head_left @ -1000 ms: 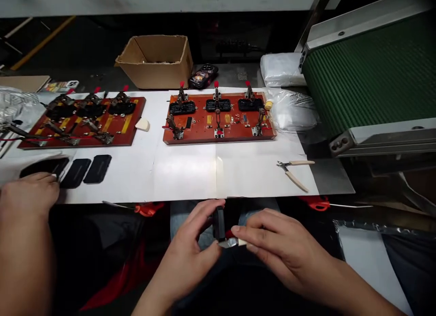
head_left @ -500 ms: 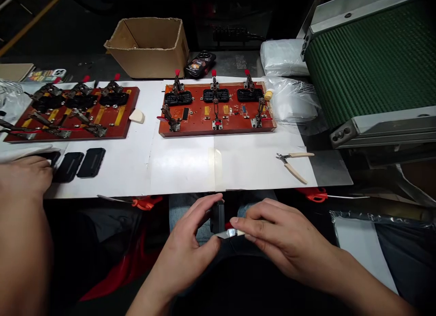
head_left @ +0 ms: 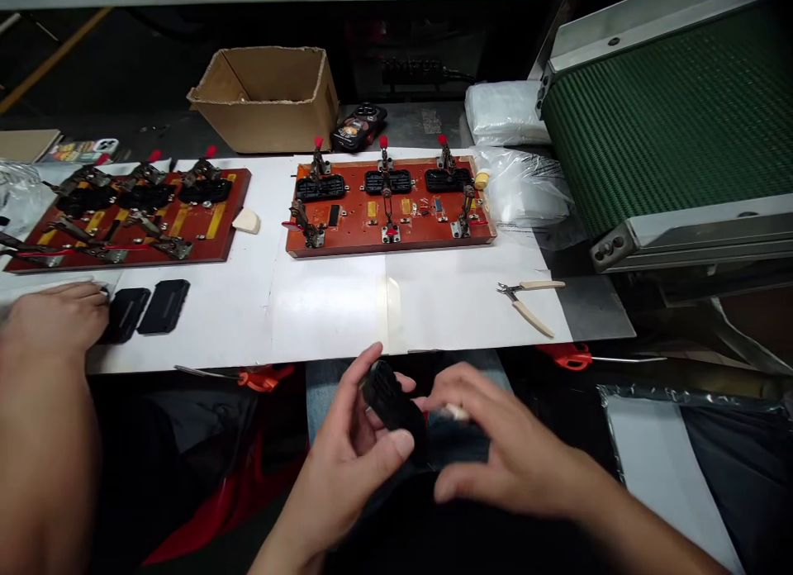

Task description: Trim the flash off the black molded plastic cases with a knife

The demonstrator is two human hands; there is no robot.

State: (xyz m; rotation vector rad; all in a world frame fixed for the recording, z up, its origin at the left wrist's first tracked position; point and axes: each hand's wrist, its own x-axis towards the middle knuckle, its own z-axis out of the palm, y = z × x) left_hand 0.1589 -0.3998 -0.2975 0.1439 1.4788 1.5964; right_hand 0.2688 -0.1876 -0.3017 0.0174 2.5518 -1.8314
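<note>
My left hand [head_left: 347, 468] is closed around a black plastic case [head_left: 391, 400], held tilted above my lap with its ribbed side showing. Just to its right is my right hand [head_left: 514, 459], thumb spread away. Between its fingers sits a knife [head_left: 457, 412]; only part of the pale handle shows, blurred, and the blade is hidden. Ahead on the table a red-brown clamping fixture [head_left: 347, 243] holds black ribbed parts under toggle clamps. Pale-handled side cutters [head_left: 526, 298] lie open to the right of it.
At left, another person's hand [head_left: 59, 319] rests near two black cases [head_left: 164, 306] and a second fixture [head_left: 124, 259]. A cardboard box [head_left: 273, 125] and a phone [head_left: 359, 127] stand behind. Plastic-wrapped packs [head_left: 505, 112] sit beside the green conveyor [head_left: 669, 137]. Orange-handled tools [head_left: 573, 356] hang at the table edge.
The black case has turned in my left hand from edge-on to its ribbed side. My right hand has lowered its thumb and shifted the knife among its fingers. The view has tilted slightly.
</note>
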